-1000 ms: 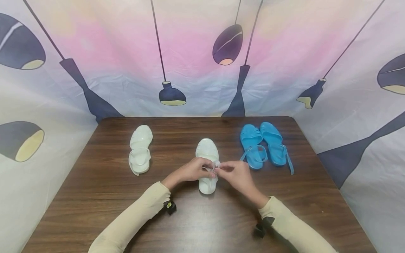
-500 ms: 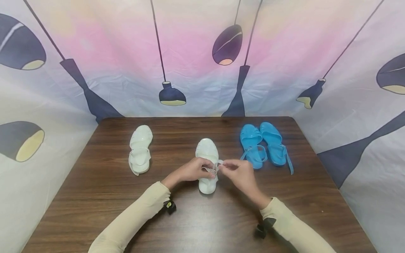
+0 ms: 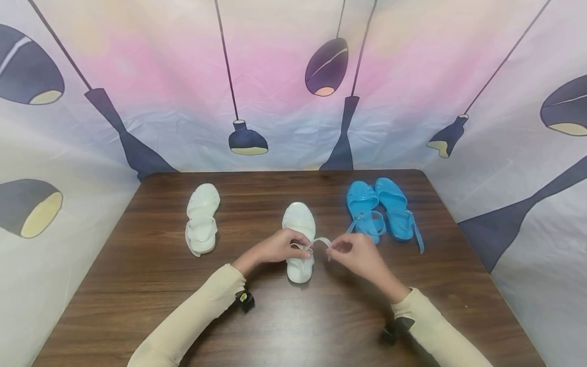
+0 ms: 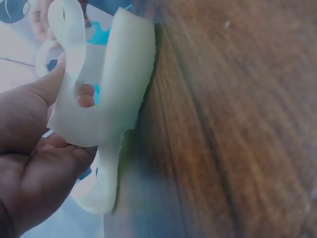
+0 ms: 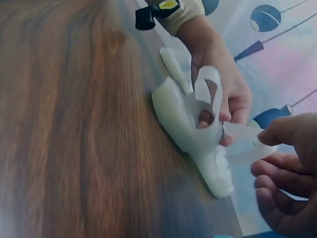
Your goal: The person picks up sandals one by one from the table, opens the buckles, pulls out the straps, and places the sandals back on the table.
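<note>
White sandal [image 3: 299,216] lies on the wood-grain table [image 3: 293,326], between another white sandal [image 3: 205,198] and two blue sandals [image 3: 362,193]. With the left hand [image 3: 276,246] we grip it near its buckle [image 5: 223,130]; with the right hand [image 3: 359,253] we pinch its strap [image 3: 322,240], which arches out rightward.

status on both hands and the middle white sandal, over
Left hand grips middle white sandal. Right hand pinches its strap. Nothing visibly blocking either hand.
</note>
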`<state>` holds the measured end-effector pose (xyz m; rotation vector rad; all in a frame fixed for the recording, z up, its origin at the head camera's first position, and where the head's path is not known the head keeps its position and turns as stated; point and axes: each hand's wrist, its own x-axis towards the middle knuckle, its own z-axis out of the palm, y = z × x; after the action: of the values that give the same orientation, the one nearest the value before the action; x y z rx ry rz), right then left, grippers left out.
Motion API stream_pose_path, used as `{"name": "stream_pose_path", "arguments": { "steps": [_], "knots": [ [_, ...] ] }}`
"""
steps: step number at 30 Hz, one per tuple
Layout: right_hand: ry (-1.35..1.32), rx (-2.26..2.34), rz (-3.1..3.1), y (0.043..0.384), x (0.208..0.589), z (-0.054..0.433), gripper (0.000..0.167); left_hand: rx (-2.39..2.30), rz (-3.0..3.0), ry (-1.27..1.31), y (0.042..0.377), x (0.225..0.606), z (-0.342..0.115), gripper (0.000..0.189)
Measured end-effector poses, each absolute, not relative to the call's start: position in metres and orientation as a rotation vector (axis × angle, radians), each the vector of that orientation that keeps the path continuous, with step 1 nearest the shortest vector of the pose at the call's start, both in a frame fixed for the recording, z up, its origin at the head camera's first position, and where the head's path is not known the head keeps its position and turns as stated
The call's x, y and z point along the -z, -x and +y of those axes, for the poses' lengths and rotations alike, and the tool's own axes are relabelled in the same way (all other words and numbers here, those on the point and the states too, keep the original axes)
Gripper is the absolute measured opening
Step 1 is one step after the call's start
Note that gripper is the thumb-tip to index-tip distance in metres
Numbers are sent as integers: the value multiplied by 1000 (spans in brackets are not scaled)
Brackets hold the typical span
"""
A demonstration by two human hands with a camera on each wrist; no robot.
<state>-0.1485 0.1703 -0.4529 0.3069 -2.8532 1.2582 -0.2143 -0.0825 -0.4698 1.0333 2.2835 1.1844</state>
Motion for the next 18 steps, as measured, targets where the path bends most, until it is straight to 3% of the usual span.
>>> {"name": "stream_pose_path", "arguments": {
  "steps": [10,18],
  "knots": [
    [-352,-1238,-3078,145,454,186,9,-1182,2265,-996,216,469,-83,21],
    [-398,-1216,-3086,154,454,182,23,-1175,2272,-1002,216,470,-84,22]
  ]
}}
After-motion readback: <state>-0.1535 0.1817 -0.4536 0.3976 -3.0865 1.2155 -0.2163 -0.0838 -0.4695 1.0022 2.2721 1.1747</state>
